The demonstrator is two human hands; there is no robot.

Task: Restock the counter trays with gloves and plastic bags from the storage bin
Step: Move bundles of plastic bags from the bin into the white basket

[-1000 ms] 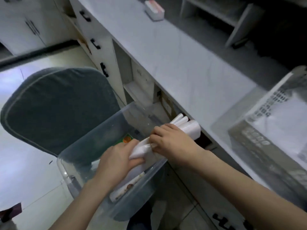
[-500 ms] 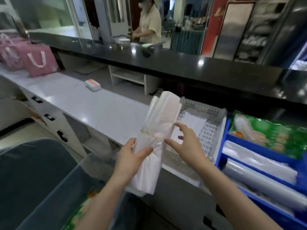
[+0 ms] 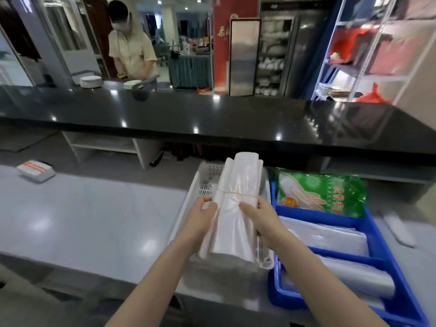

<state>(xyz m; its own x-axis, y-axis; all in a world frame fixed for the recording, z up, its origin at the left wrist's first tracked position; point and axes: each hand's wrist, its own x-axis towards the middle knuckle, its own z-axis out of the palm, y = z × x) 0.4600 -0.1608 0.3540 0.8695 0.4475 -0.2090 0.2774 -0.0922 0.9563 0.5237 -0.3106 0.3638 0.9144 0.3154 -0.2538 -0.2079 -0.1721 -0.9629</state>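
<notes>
Both hands grip a tall bundle of translucent white plastic bags (image 3: 236, 208), cinched by a thin yellow rubber band (image 3: 236, 192) just above the fingers. The left hand (image 3: 200, 220) and right hand (image 3: 259, 218) pinch its two sides, over the white perforated plastic tray (image 3: 203, 182). The slick film below the fingers could slip loose, or the floppy top could tip onto the blue plastic tray (image 3: 368, 232) beside the right hand.

Left hand (image 3: 200, 217), right hand (image 3: 260, 218) bare; forearms unsleeved, no jewellery.
</notes>
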